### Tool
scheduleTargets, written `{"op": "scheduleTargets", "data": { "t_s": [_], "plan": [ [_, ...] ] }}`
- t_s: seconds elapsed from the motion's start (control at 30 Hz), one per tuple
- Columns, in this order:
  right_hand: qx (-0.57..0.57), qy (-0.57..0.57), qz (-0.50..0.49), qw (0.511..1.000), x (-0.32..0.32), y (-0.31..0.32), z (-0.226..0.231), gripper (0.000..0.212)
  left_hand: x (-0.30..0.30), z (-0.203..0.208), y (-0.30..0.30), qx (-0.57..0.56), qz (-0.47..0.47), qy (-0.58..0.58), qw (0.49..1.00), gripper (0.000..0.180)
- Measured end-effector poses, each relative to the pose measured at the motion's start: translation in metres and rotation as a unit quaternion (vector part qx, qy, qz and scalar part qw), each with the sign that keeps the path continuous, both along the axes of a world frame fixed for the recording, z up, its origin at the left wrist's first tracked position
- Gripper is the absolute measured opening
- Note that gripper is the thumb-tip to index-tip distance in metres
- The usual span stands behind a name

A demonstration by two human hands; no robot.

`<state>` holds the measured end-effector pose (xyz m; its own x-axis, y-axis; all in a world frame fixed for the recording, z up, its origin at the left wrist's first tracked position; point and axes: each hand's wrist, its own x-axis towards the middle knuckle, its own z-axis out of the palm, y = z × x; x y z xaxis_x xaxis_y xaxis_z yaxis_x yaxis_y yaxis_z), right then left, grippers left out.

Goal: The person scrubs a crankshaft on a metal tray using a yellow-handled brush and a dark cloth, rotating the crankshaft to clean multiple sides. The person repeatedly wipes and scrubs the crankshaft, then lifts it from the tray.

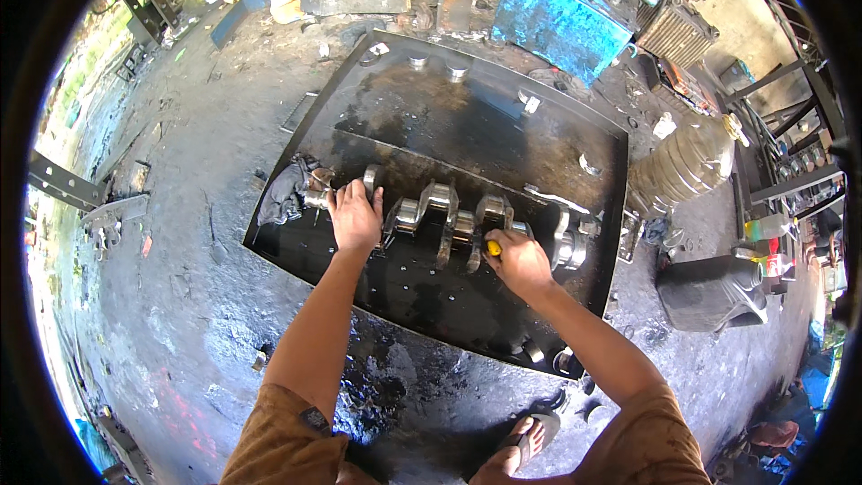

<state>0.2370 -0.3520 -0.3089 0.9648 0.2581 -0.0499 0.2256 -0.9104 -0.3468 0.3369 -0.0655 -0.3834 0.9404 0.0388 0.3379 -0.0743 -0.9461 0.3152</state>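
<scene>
Fingers of left hand spread and pressed down over left end of crankshaft, gripping it near the journal; fingers of right hand clenched round a yellow-handled tool, tip hidden against the middle throws. Crankshaft lying lengthwise, left to right, across middle of black oily metal tray on the ground, dark rag just beside its left end. Likely to roll on its counterweights if left grip slackens on greasy steel. Could slip off the journal and gouge the polished surface, or drive knuckles into a web. Sandalled foot near tray's near edge, exposed to anything sliding off. Plastic bottle well apart, far right.
</scene>
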Motion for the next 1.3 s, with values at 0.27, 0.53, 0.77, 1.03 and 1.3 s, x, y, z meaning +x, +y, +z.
{"op": "scheduleTargets", "data": {
  "t_s": [0.27,0.53,0.77,1.03,1.3],
  "plan": [
    [0.038,-0.101,-0.018,0.994,0.002,-0.006,0.005,0.027,-0.002,-0.001,0.001,-0.012,-0.002,0.016,1.0,0.035],
    [0.137,-0.143,-0.075,0.977,0.016,-0.017,0.026,0.019,-0.003,-0.002,0.003,-0.001,-0.003,0.001,1.0,0.037],
    [0.134,-0.173,-0.144,0.965,0.074,-0.015,0.041,0.021,-0.003,0.0,0.002,0.001,-0.009,0.005,1.0,0.037],
    [0.086,-0.027,-0.066,0.994,-0.008,-0.015,0.041,0.022,-0.002,0.001,0.002,0.0,-0.013,-0.004,1.0,0.032],
    [0.064,-0.033,-0.038,0.997,-0.031,-0.018,0.041,0.016,0.0,-0.003,0.003,0.016,-0.007,-0.005,1.0,0.035]
  ]
}}
